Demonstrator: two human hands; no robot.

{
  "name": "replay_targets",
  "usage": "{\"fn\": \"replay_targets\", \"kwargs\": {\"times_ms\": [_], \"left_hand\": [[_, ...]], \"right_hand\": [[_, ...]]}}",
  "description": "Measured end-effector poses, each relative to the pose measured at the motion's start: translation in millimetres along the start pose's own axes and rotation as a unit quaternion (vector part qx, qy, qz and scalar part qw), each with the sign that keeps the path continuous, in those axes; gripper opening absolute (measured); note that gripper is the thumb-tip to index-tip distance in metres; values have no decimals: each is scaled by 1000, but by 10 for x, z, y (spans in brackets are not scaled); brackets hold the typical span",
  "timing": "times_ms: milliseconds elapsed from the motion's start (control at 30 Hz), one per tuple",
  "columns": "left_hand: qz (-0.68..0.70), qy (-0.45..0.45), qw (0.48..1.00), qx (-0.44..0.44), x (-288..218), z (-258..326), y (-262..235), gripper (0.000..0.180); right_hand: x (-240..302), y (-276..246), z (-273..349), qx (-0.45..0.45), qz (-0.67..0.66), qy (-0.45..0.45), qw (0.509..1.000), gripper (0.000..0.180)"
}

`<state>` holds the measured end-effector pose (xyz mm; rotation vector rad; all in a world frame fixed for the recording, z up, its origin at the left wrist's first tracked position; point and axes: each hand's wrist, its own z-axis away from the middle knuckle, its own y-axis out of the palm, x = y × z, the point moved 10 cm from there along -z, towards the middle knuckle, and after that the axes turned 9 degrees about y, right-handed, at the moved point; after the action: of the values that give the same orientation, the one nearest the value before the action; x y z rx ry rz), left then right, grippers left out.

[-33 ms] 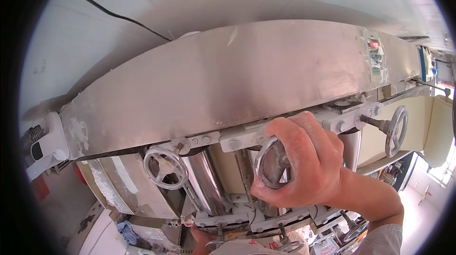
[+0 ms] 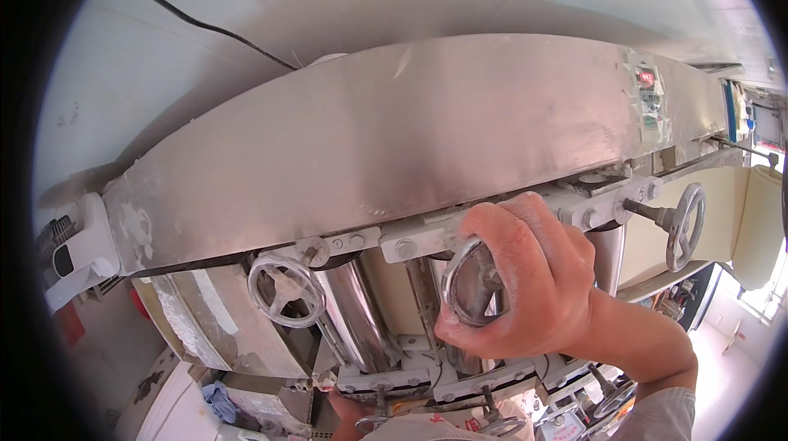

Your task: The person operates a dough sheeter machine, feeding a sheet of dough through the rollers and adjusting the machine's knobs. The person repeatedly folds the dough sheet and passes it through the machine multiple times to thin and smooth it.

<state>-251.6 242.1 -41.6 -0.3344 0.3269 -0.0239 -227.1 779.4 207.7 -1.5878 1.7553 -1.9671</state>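
My right hand point(image 2: 533, 285) is wrapped around the rim of a metal handwheel point(image 2: 447, 285) in the middle of a roller machine. Its thumb sits at the lower rim and the fingers curl over the top. White powder dusts the knuckles. Low in the picture, part of my left hand point(image 2: 346, 418) shows beside a lower handwheel point(image 2: 373, 423); its fingers are mostly hidden, so its grip cannot be made out. A second handwheel point(image 2: 287, 291) stands to the left, and another handwheel point(image 2: 686, 227) juts out at the right.
A long stainless steel cover point(image 2: 394, 137) spans the machine's far side. Shiny metal rollers point(image 2: 359, 310) run below it, between bolted brackets point(image 2: 410, 248). A cream belt point(image 2: 722, 211) lies at the right. At the left is a white plastic housing point(image 2: 94, 236); a blue cloth point(image 2: 220, 402) lies lower down.
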Motion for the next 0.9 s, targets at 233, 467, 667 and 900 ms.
{"fn": "replay_targets", "kwargs": {"times_ms": [233,467,667,900], "left_hand": [[31,-7,999,37,51,-36,48,54],[14,-27,1000,4,34,33,50,56],[-16,13,999,26,-22,-76,16,54],[-48,45,998,14,-84,-129,-68,45]], "right_hand": [[-12,24,-18,19,-17,-14,1000,70],[27,-51,-5,51,6,17,999,79],[66,-486,185,28,77,12,997,96],[147,-951,598,41,122,18,992,61]]}}
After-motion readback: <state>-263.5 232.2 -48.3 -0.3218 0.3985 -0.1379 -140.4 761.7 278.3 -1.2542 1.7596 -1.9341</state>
